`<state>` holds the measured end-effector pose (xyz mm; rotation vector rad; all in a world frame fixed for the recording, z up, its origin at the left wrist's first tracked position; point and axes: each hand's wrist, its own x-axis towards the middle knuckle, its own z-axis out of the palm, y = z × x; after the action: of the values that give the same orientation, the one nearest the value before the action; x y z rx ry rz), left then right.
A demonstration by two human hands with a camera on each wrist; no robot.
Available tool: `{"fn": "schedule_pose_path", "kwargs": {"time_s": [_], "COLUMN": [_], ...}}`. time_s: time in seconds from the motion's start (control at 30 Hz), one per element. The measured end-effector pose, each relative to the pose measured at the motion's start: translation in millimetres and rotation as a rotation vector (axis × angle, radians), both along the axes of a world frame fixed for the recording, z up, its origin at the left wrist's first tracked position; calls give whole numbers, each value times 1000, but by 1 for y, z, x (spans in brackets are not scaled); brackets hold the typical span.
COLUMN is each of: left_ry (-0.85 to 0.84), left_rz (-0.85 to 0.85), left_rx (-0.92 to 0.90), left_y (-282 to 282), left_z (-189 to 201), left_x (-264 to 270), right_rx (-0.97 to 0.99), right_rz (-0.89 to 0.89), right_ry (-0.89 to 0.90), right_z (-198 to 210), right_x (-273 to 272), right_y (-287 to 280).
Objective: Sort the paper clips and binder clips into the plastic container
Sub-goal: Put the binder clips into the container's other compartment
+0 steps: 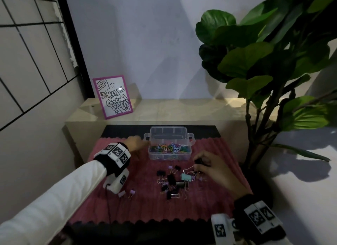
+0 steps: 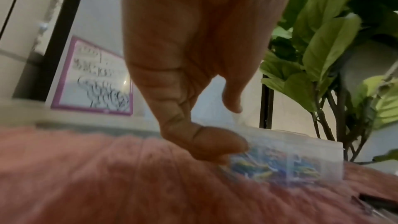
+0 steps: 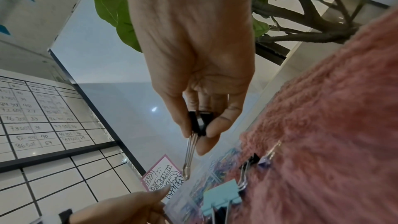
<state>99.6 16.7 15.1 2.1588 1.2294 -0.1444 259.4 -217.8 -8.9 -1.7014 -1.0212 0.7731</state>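
Observation:
A clear plastic container [image 1: 155,155] stands at the back of the pink mat, with coloured paper clips [image 1: 168,147] heaped in its front compartment. My left hand [image 1: 135,140] reaches to the container's left end with relaxed fingers and holds nothing; the left wrist view is blurred and shows the thumb [image 2: 215,144] against the container [image 2: 312,146]. My right hand [image 1: 200,162] hovers right of the container and pinches a black binder clip [image 3: 197,123], wire handles pointing down. Several binder clips [image 1: 171,182], black, lilac and one teal [image 1: 186,177], lie loose on the mat below.
The pink ribbed mat [image 1: 145,208] covers a low table. A pink-framed drawing [image 1: 113,97] leans on the ledge behind. A large leafy plant [image 1: 264,62] stands at the right. Two lilac clips [image 1: 132,191] lie apart, under my left wrist.

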Motion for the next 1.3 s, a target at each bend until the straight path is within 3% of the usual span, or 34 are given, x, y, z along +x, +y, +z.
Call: {"fn": "schedule_pose_path", "kwargs": {"time_s": [0.1, 0.33, 0.53, 0.63, 0.87, 1.0, 1.13, 1.3], "left_ry": [-100, -169, -234, -173, -178, -275, -301, -247], "left_rz": [46, -50, 5, 11, 15, 131, 161, -1], "left_rx": [-152, 83, -70, -149, -176, -228, -60, 19], "left_y": [-9, 3, 15, 11, 0, 0, -5, -30], "left_z": [-10, -8, -7, -17, -18, -17, -9, 6], "left_x": [8, -20, -79, -99, -101, -105, -124, -134], "right_rx": [9, 75, 137, 84, 25, -37, -100, -165], "right_rz": [-50, -90, -62, -23, -1, 51, 70, 109], "right_ry": [1, -85, 39, 46, 97, 60, 38, 14], "right_z": [-1, 8, 30, 37, 40, 43, 41, 38], "right_x": [-1, 10, 1, -8, -20, -28, -29, -29], "right_y": [3, 5, 35, 55, 105, 133, 155, 159]}}
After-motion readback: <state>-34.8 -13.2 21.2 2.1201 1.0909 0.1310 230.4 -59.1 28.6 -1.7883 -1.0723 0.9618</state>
